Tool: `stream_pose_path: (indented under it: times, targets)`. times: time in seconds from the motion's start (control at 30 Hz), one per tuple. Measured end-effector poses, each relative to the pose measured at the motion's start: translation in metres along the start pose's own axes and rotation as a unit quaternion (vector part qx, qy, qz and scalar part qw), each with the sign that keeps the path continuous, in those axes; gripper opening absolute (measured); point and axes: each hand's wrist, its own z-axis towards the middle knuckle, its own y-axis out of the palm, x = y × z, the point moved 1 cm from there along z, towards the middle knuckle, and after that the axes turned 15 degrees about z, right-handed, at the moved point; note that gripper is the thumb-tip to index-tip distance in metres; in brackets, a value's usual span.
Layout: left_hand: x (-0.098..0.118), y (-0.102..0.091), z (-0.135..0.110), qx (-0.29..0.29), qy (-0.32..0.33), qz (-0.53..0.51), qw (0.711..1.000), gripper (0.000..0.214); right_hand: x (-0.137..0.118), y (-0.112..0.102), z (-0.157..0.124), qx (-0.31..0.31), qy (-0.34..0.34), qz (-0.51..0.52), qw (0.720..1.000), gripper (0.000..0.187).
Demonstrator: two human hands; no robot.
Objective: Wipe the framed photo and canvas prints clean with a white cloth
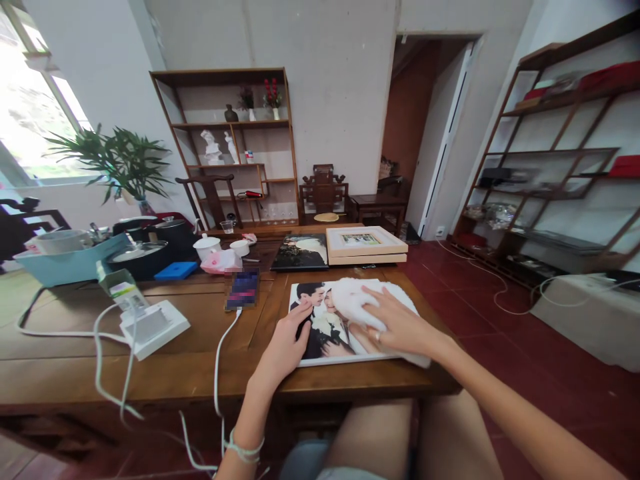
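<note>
A large photo panel [330,333] showing a couple lies flat on the wooden table near its front right edge. My left hand [287,343] rests on the panel's left side, fingers stretched out and nothing held. On the right half of the picture, my right hand [397,320] presses a white cloth [357,300] against the surface. Part of the cloth trails past the panel's lower right corner. The cloth and my right hand cover much of the right side of the photo.
Behind the panel lie a dark photo panel [300,252] and stacked light wood frames [367,243]. A phone [242,290] with a white cable [219,360] is left of my hands. Farther left are a white box [155,330], black pots [173,237] and a blue basin [70,263].
</note>
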Motion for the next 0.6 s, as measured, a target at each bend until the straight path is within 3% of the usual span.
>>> stream_pose_path:
  times: [0.13, 0.27, 0.37, 0.6]
  targets:
    - [-0.001, 0.000, 0.000, 0.005, 0.002, 0.003, 1.000, 0.035, 0.026, -0.004, 0.041, -0.010, 0.023, -0.018, 1.000, 0.044]
    - [0.001, -0.001, 0.001, 0.005, -0.005, -0.002, 1.000, 0.034, 0.029, 0.001, 0.049, -0.017, -0.001, -0.010, 1.000, 0.052]
    - [0.003, -0.001, 0.001, 0.002, -0.014, -0.004, 1.000, 0.034, 0.017, 0.002, 0.031, -0.034, -0.021, 0.005, 0.999, 0.056]
    - [0.002, 0.001, 0.000, 0.013, -0.014, -0.013, 1.000, 0.035, -0.039, -0.015, -0.048, -0.111, -0.008, 0.077, 0.991, 0.058]
